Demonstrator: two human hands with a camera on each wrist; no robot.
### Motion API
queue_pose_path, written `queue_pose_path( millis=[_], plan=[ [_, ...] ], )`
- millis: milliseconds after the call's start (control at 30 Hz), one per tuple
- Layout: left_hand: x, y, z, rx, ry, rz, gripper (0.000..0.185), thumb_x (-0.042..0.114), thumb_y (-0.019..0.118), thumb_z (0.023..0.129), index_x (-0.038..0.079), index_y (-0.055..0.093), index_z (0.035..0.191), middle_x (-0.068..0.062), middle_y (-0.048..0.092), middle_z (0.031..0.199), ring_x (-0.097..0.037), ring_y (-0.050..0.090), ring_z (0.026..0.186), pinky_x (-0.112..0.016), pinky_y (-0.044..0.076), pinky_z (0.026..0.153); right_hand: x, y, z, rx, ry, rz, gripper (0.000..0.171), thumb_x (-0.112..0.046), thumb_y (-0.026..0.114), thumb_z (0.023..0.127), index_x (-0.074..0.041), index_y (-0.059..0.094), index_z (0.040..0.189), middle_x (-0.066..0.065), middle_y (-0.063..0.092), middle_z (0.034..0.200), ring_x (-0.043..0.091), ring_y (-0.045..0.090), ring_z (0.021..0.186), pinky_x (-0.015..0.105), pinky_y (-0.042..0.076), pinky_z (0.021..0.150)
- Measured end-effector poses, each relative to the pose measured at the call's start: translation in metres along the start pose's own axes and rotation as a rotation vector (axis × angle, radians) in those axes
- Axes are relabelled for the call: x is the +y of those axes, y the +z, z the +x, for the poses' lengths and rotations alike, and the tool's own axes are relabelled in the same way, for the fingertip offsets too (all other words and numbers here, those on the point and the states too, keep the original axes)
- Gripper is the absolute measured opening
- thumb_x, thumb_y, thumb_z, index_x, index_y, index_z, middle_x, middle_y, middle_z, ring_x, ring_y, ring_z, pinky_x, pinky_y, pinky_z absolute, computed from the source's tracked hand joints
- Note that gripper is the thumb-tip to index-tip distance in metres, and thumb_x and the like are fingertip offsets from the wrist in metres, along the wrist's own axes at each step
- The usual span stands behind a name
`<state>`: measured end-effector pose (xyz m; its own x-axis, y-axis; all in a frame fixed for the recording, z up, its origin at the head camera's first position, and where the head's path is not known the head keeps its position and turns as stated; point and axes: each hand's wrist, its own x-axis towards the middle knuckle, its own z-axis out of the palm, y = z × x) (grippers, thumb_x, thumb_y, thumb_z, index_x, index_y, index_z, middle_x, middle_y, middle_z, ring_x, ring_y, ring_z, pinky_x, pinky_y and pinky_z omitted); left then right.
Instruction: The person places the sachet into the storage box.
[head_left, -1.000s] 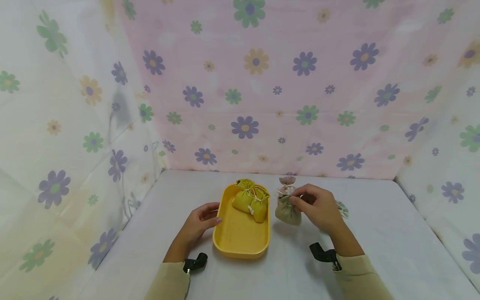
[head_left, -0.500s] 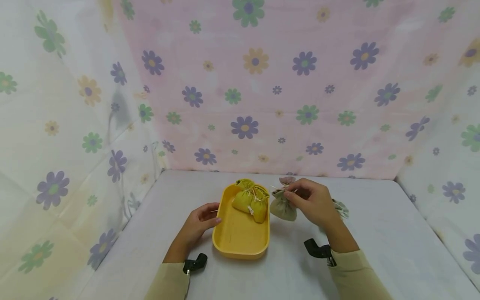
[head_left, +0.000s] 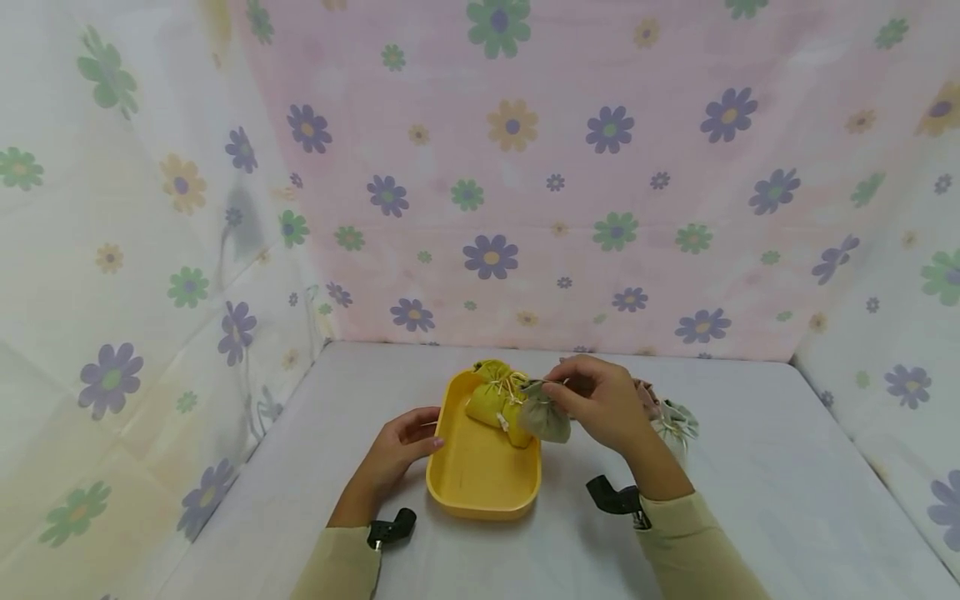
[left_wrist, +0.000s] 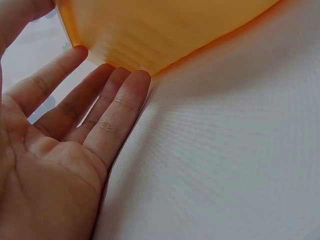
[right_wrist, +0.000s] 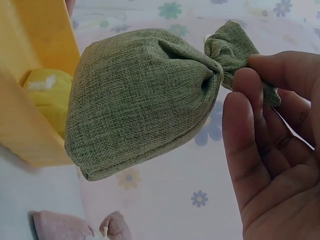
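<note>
Right hand (head_left: 600,404), pinching the green pouch (head_left: 545,418), has carried it over the tray (head_left: 480,483)

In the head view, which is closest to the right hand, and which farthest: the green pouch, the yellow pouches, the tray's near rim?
1. Green pouch: pinched by the right hand, over the tray's right rim.
2. Yellow pouches: just left, at the tray's far end.
3. Tray's near rim: lower left, nearest the person.
</note>
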<state>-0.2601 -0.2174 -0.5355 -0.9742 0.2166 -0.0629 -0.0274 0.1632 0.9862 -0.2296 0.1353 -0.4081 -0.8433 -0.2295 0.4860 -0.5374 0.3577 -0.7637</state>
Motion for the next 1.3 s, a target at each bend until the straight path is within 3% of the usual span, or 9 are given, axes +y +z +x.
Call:
queue_pose_path(
  millis=[633, 967, 1300],
  plan=[
    [0.001, 0.000, -0.001, 0.011, 0.004, 0.013, 0.055, 0.031, 0.086, 0.085, 0.024, 0.065, 0.135, 0.003, 0.063, 0.142, -0.021, 0.061, 0.132, -0.038, 0.051, 0.111, -0.003, 0.034, 0.017, -0.095, -0.093, 0.005, 0.004, -0.027, 0.077, 0.095, -0.024, 0.076, 0.097, -0.005, 0.072, 0.079, 0.013, 0.063, 0.060, 0.029, 0.058, 0.054],
    [0.002, 0.000, 0.000, 0.005, -0.006, 0.004, 0.060, 0.032, 0.088, 0.082, 0.023, 0.064, 0.136, 0.003, 0.063, 0.143, -0.021, 0.061, 0.133, -0.037, 0.052, 0.110, -0.007, 0.047, 0.021, -0.114, -0.076, 0.022, 0.005, -0.027, 0.078, 0.094, -0.024, 0.075, 0.096, -0.007, 0.072, 0.083, 0.014, 0.064, 0.064, 0.029, 0.059, 0.056],
    [0.002, 0.000, -0.001, 0.012, -0.006, 0.000, 0.060, 0.032, 0.088, 0.082, 0.022, 0.064, 0.136, 0.002, 0.063, 0.142, -0.022, 0.061, 0.132, -0.037, 0.053, 0.109, -0.002, 0.057, 0.022, -0.152, 0.001, 0.051, 0.005, -0.026, 0.078, 0.094, -0.023, 0.075, 0.097, -0.006, 0.072, 0.085, 0.016, 0.068, 0.069, 0.031, 0.062, 0.062]
  ],
)
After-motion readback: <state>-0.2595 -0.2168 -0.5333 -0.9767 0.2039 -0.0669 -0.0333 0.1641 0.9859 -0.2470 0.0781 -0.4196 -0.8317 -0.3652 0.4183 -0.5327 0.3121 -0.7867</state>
